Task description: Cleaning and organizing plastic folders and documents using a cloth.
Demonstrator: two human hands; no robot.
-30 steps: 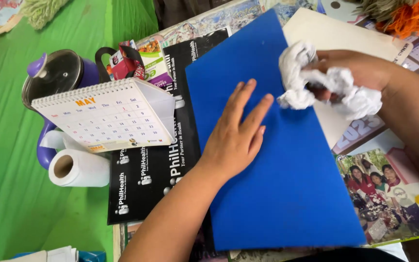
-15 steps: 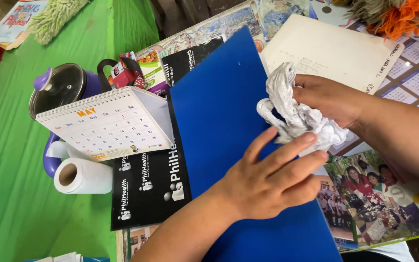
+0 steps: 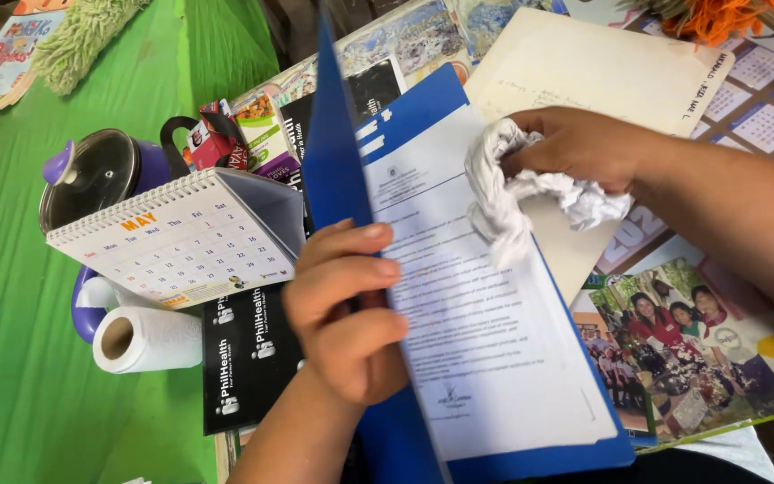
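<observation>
My left hand grips the front cover of a blue folder and holds it lifted nearly upright. Inside the folder lies a white printed sheet. My right hand is closed around a crumpled white cloth, which hangs over the top of the sheet and touches it. The folder's back cover rests flat on the table.
Left of the folder stand a spiral desk calendar, a purple pot with a glass lid, a paper towel roll and a black booklet. A cream envelope and a group photo lie to the right. Green cloth covers the table's left side.
The left hand, first flat on the closed folder, has taken the cover's edge and swung it up and open, which exposes the printed sheet. The right hand with the cloth has stayed over the folder's upper part.
</observation>
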